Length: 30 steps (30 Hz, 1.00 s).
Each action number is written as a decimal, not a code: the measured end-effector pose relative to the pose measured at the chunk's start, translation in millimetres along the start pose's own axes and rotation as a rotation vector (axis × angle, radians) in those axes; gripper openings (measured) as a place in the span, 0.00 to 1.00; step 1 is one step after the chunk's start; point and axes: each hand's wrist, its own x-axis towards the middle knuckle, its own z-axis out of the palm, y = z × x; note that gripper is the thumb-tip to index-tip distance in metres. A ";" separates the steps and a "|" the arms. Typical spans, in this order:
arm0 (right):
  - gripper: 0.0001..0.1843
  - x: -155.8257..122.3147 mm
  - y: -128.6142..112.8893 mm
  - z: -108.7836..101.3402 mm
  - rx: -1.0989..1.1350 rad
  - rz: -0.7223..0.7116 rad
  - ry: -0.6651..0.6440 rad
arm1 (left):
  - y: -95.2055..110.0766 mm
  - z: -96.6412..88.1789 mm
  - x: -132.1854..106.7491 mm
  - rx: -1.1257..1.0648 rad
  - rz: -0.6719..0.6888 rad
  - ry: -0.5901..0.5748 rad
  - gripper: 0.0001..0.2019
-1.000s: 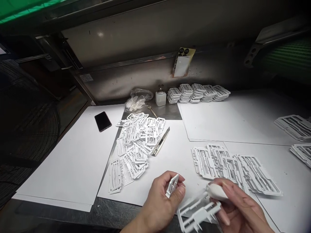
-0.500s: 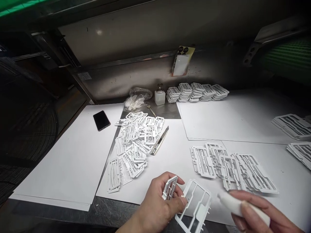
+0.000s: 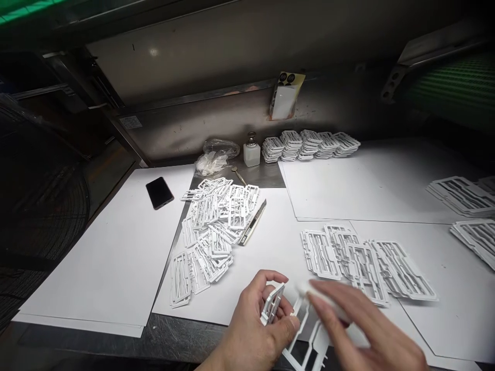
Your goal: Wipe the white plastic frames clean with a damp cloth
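My left hand (image 3: pixel 257 324) is closed on a small white plastic frame piece (image 3: pixel 272 304) and also pinches the edge of a larger white plastic frame (image 3: pixel 307 340) near the table's front edge. My right hand (image 3: pixel 359 330) is blurred by motion and closed on a white cloth-like wad (image 3: pixel 323 298), which lies over the larger frame. A heap of loose white frames (image 3: pixel 214 229) lies to the left. A row of overlapping frames (image 3: pixel 363 260) lies to the right.
A black phone (image 3: pixel 159 192) rests on white paper at the left. A utility knife (image 3: pixel 253 222) lies beside the heap. At the back stand a small white bottle (image 3: pixel 251 152), a plastic bag (image 3: pixel 214 157) and stacked frames (image 3: pixel 309 145). More frame stacks (image 3: pixel 462 193) sit far right.
My right hand swung out to the right with the white wad, then came back left over the larger frame. My left hand kept hold of both frames.
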 end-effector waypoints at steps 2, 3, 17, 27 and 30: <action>0.11 -0.4 8.8 -1.6 -0.065 0.104 0.049 | 0.7 -1.1 -0.9 0.012 -0.007 0.015 0.20; 0.12 -1.6 13.7 -3.3 -0.085 0.209 0.103 | 1.2 -1.8 -1.3 0.016 -0.014 0.024 0.20; 0.24 27.7 -8.8 27.6 0.963 0.959 0.115 | -0.6 5.3 0.8 -0.042 -0.051 -0.031 0.21; 0.26 24.6 -19.2 31.4 0.979 1.030 0.014 | -0.7 10.6 1.0 0.031 -0.072 -0.160 0.16; 0.23 23.4 -27.1 35.9 0.921 0.972 0.011 | -6.1 12.2 3.6 -0.062 -0.105 -0.313 0.18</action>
